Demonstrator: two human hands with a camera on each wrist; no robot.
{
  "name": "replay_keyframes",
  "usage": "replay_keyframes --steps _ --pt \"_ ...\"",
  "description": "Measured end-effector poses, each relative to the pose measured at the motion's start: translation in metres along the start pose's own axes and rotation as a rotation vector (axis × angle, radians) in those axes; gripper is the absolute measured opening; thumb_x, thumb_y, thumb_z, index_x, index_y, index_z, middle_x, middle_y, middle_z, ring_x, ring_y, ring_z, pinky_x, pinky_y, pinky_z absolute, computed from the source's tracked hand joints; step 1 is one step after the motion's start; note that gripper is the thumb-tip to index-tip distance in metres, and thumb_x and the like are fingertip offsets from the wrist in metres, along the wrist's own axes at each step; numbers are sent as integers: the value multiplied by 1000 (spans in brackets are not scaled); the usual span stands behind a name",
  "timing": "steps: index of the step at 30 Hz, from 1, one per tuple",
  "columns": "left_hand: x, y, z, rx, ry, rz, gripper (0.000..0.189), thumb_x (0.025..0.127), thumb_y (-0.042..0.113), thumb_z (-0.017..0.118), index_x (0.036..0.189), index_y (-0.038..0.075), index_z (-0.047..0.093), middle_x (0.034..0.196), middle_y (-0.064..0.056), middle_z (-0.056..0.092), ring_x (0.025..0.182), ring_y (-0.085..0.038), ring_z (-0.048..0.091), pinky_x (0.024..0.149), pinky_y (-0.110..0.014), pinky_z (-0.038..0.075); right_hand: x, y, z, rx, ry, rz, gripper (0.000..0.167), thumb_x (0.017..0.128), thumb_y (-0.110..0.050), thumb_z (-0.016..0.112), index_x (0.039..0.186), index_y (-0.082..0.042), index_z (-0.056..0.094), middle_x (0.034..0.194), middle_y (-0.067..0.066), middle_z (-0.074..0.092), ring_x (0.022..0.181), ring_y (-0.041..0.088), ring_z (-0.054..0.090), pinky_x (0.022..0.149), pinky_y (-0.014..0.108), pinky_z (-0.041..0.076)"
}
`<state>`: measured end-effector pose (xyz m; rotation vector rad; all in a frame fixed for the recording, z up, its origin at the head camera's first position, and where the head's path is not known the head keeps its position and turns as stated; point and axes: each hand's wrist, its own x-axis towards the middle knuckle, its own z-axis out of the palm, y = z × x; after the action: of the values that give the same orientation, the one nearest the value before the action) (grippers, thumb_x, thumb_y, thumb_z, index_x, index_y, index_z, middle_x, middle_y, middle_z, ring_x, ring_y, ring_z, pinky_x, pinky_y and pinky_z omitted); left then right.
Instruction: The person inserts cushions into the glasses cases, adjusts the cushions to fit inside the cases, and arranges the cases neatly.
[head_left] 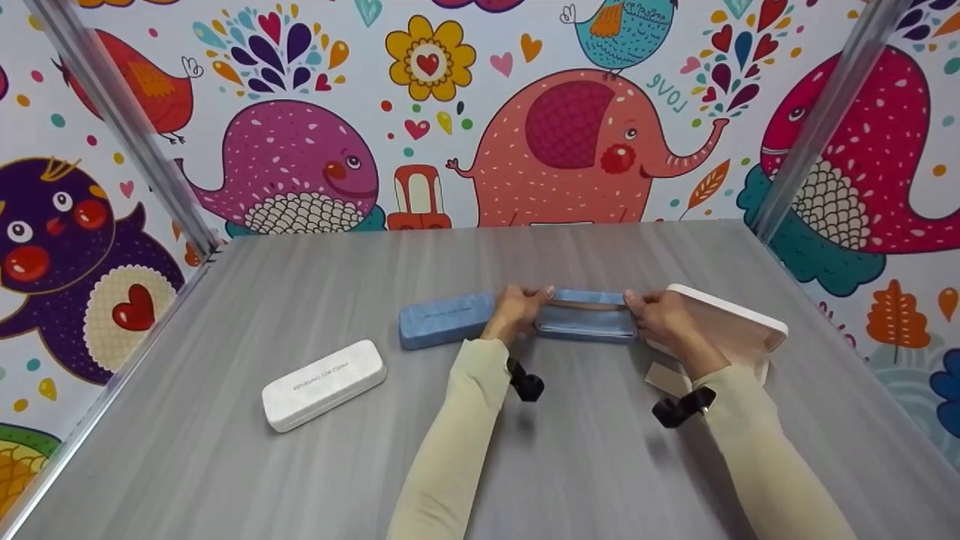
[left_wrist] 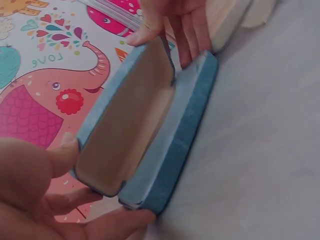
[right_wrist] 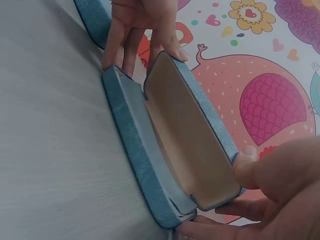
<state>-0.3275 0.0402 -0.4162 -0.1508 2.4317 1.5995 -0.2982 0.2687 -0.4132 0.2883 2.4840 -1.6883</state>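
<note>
Right of centre on the grey table (head_left: 585, 465), open blue eyeglass case (head_left: 586, 322): lid tilted up with its tan lining showing; inside of the base pale blue; gripped at both ends
Left hand (head_left: 516, 311): holding the open blue eyeglass case by its left end; thumb on the lid's rim; fingers reaching to the end of the base
Right hand (head_left: 664, 316): holding the opposite end in like fashion; thumb on the lid's rim, fingers at lid and base
Closed blue eyeglass case (head_left: 441, 322): just left of the left hand; its right end partly hidden by that hand; dark lettering on top
Closed white eyeglass case (head_left: 324, 386): farther left and nearer the person; set aslant; lettering too small to read surely
Open white eyeglass case (head_left: 727, 330): right of the right hand, partly hidden by it; lid up, inside pale
Flat beige piece (head_left: 664, 379): by the right wrist; cannot tell what it is
Sleeves (head_left: 465, 420): pale yellow; black wrist mounts (head_left: 527, 382) at the cuffs
Printed backdrop (head_left: 562, 180): elephant, whales, birds, hearts; metal posts (head_left: 825, 112) before it
</note>
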Motion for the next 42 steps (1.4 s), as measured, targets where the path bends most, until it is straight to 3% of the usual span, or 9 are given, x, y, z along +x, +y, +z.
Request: replay_keyframes --steps 5,14,21,28,35,42 --pt "-1 -4 -1 -35 -12 33 48 99 36 63 132 1 62 133 -17 63 115 -29 66 84 -40 61 -1 2 2 -60 35 -38 51 104 -24 52 127 21 49 83 4 60 75 10 61 65 21 55" --pt "-1 -7 -1 -18 -28 34 47 98 35 65 130 1 63 128 -16 66 114 -28 67 84 -38 61 -4 8 3 -101 58 -86 45 103 -19 54 125 21 51 87 4 58 77 10 60 64 19 53" --pt "1 -9 0 -59 -31 25 48 96 28 68 132 -3 60 130 -19 64 118 -29 64 85 -39 61 -5 12 3 -109 63 -98 45 103 -19 55 125 21 51 96 11 60 83 12 60 67 18 53" --pt "0 -11 -1 -111 -33 7 50 94 21 72 135 -4 57 135 -20 61 121 -29 63 89 -39 60 -6 18 5 -184 125 -140 40 101 -18 60 120 17 58 91 9 63 74 6 54 62 15 46" --pt "-3 -17 -2 -124 -55 73 49 94 17 71 136 -5 56 129 -23 64 115 -32 66 86 -41 60 -8 25 7 -220 148 -163 42 100 -18 61 122 18 57 109 26 64 91 21 57 69 15 43" --pt "-6 -16 0 -107 -35 92 45 91 11 73 131 -6 59 124 -23 66 111 -32 68 85 -40 61 -9 27 8 -190 165 -158 39 98 -15 63 122 16 59 115 28 64 101 28 56 75 16 42"
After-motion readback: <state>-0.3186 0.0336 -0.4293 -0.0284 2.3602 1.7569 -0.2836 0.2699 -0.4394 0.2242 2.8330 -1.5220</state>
